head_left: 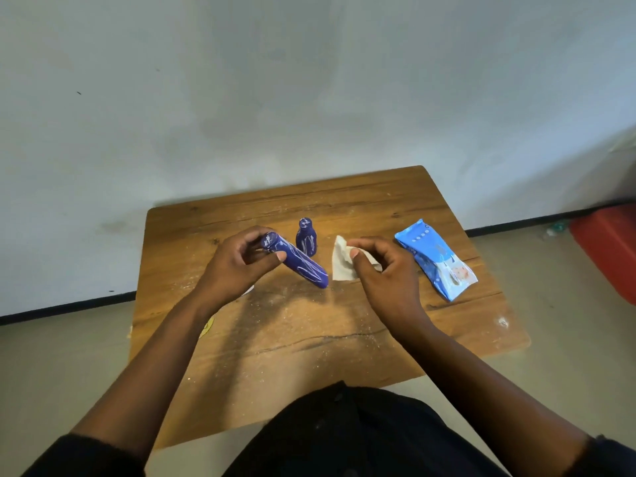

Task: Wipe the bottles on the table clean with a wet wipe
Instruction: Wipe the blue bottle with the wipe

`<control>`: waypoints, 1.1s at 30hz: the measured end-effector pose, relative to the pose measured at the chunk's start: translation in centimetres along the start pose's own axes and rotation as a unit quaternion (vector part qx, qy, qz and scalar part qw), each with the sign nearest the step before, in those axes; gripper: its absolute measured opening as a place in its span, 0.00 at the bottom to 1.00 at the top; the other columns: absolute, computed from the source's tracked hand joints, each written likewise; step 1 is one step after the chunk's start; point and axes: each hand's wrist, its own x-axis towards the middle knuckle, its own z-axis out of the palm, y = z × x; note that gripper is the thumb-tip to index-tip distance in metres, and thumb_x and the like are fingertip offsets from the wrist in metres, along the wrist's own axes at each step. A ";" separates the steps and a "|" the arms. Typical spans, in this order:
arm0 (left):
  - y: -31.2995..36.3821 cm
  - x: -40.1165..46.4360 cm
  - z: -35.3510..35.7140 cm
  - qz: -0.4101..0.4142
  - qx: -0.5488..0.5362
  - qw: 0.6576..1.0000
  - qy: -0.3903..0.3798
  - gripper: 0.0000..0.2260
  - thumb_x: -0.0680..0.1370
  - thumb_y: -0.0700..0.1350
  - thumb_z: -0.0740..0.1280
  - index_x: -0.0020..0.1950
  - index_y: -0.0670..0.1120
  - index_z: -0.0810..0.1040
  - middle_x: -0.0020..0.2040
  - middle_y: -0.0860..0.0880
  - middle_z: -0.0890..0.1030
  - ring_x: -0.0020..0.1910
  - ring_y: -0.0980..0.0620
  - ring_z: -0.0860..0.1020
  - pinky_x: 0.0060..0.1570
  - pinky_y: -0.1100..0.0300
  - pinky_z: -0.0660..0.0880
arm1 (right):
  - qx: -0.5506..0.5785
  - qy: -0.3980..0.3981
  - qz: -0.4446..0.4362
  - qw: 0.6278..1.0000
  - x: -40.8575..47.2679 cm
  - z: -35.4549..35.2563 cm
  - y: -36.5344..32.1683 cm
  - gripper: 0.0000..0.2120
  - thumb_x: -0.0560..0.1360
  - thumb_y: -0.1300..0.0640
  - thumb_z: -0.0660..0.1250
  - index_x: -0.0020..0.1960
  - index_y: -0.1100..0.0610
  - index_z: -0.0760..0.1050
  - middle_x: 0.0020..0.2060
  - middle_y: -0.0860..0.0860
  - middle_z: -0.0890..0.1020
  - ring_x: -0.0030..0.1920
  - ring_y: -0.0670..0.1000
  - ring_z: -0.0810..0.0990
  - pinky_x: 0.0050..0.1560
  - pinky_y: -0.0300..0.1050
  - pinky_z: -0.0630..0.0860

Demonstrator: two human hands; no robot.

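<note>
My left hand (237, 263) grips the top end of a long dark blue bottle (299, 266) streaked with white, held tilted with its lower end pointing right and down just above the table. A second, smaller blue bottle (305, 237) stands upright behind it. My right hand (382, 273) pinches a white wet wipe (340, 266) between thumb and fingers, a short gap to the right of the tilted bottle. The wipe hangs loose and partly unfolded.
A blue pack of wet wipes (435, 261) lies at the right of the small wooden table (309, 332), whose top is dusty. A red object (609, 249) sits on the floor at far right. A white wall rises behind the table.
</note>
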 end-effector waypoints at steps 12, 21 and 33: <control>2.3 -5.8 0.0 0.037 -0.172 0.978 0.113 0.18 0.79 0.32 0.70 0.68 0.41 0.77 0.62 0.45 0.84 0.61 0.47 0.83 0.54 0.59 0.81 | -0.115 -0.128 -0.279 0.945 -3.2 5.2 -3.1 0.17 0.83 0.55 0.64 0.70 0.56 0.80 0.69 0.49 0.81 0.70 0.43 0.77 0.70 0.42 0.76; 5.0 -7.8 -2.6 0.121 -0.279 0.932 0.195 0.19 0.79 0.35 0.65 0.70 0.36 0.71 0.68 0.37 0.80 0.67 0.39 0.79 0.63 0.47 0.80 | -0.168 -0.079 -0.393 0.901 -1.7 4.7 -4.1 0.21 0.79 0.70 0.69 0.70 0.61 0.79 0.71 0.54 0.80 0.73 0.49 0.76 0.71 0.44 0.76; 5.7 -8.1 -2.4 0.109 -0.261 0.939 0.195 0.20 0.81 0.33 0.67 0.73 0.34 0.70 0.65 0.34 0.80 0.65 0.36 0.80 0.63 0.44 0.79 | -0.184 -0.131 -0.414 0.882 -2.4 7.1 -7.9 0.24 0.82 0.64 0.62 0.78 0.64 0.69 0.77 0.58 0.72 0.77 0.56 0.71 0.76 0.58 0.69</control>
